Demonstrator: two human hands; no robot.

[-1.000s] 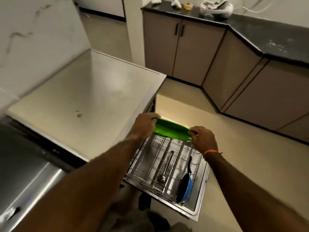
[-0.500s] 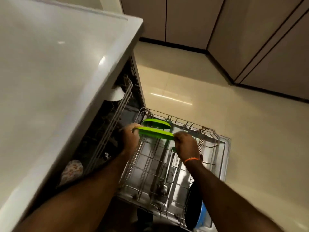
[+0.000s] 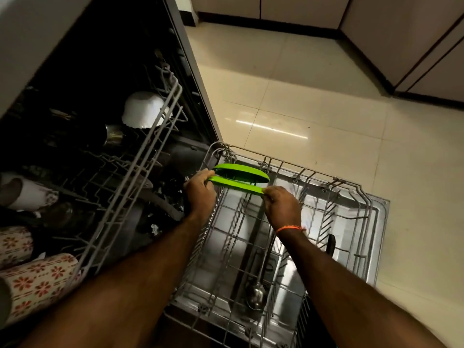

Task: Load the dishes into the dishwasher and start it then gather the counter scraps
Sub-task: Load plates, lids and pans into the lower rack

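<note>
- Green plastic: a green plate [image 3: 236,185] stands on edge over the far left corner of the lower rack [image 3: 351,197], with a second green plate [image 3: 241,172] upright just beyond it, close and roughly parallel.
- The left hand [image 3: 199,194] pinches the near plate's left end; the right hand [image 3: 282,205] pinches its right end. Both are clamped on that one plate, fingers curled over its rim, the hands set apart by the plate's width.
- An orange thread band [image 3: 288,228] circles the right wrist.
- The lower rack is pulled out over the open dishwasher door [image 3: 376,247], above the pale tiled floor [image 3: 313,96].
- In the rack a steel ladle [image 3: 257,292] lies lengthwise near the front, and a dark handle [image 3: 331,244] sticks up toward the right side; what it belongs to is hidden by the forearm.
- The upper rack [image 3: 140,156] sits to the left in the dark interior, holding an upturned white bowl [image 3: 144,109], a steel cup [image 3: 114,135], and cups with a red flower pattern [image 3: 37,280] at the near left.
- Brown cabinets [image 3: 414,33] line the far side of the floor.
</note>
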